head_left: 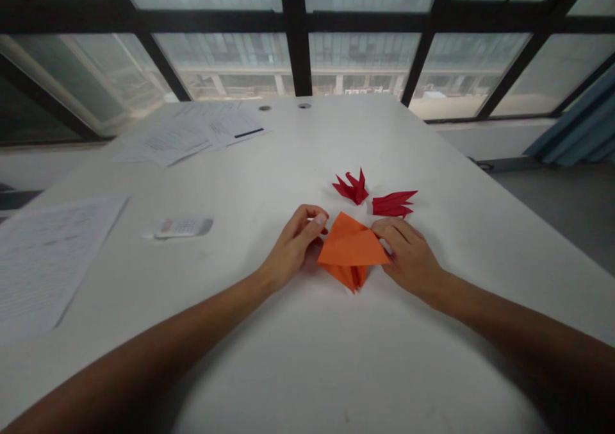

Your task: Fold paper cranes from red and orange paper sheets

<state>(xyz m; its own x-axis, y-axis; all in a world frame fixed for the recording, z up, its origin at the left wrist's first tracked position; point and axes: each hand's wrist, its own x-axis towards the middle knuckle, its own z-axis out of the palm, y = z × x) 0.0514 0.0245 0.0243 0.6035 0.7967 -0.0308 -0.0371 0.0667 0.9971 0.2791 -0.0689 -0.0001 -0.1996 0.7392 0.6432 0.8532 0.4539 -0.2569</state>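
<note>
A partly folded orange paper (350, 249) lies on the white table (307, 357), with a flap raised. My left hand (294, 245) pinches its left corner between thumb and fingers. My right hand (408, 254) presses and grips its right corner. Just beyond the orange paper lie two folded red paper figures: one (353, 188) with pointed tips standing up, the other (394, 204) lying flat to its right, close to my right fingertips.
Printed sheets (48, 254) lie at the near left and more papers (192, 133) at the far left. A small white device (179, 227) rests left of my left hand. Large windows (365, 62) stand behind the table's far edge.
</note>
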